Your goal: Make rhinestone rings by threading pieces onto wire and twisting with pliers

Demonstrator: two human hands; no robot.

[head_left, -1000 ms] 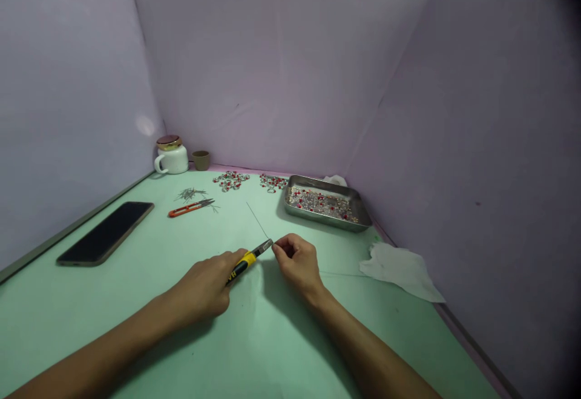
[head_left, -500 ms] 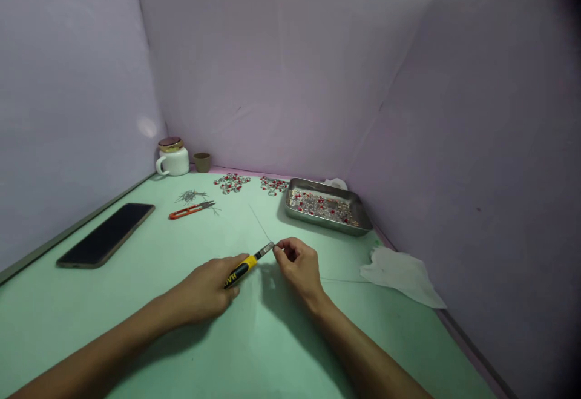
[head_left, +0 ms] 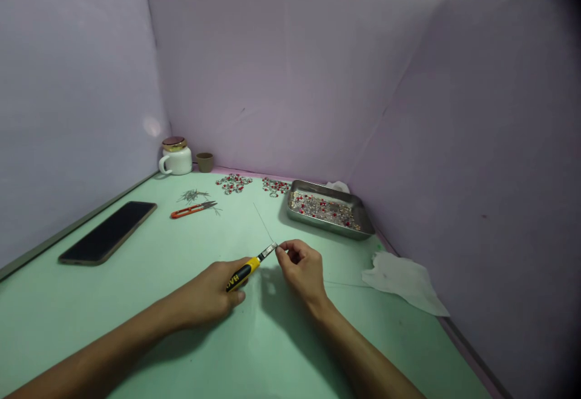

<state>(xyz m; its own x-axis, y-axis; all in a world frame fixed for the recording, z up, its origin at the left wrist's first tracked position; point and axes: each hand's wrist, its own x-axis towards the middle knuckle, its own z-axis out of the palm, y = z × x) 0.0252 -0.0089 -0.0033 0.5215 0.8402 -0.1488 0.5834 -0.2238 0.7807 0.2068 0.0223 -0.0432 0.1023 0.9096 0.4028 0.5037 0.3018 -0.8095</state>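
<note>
My left hand (head_left: 209,293) is wrapped round the yellow and black handle of a small pair of pliers (head_left: 251,264), whose metal tip points up and to the right. My right hand (head_left: 301,267) is pinched on a thin wire (head_left: 263,223) right at that tip. The wire runs from the pinch up and to the left, just above the pale green table (head_left: 136,302). Both hands sit close together near the table's middle.
A steel tray (head_left: 363,222) of small red and silver beads lies at the back right, with bead clusters (head_left: 233,183) left of it. Orange thread snips (head_left: 193,209), a dark phone (head_left: 109,232), a white lidded mug (head_left: 175,157), a small cup (head_left: 204,161) and a crumpled tissue (head_left: 403,273) lie around. Lilac panels wall in the table.
Both hands stay joined at the plier tip, almost still. The view has shifted slightly, so everything sits a little lower and further right in the picture.
</note>
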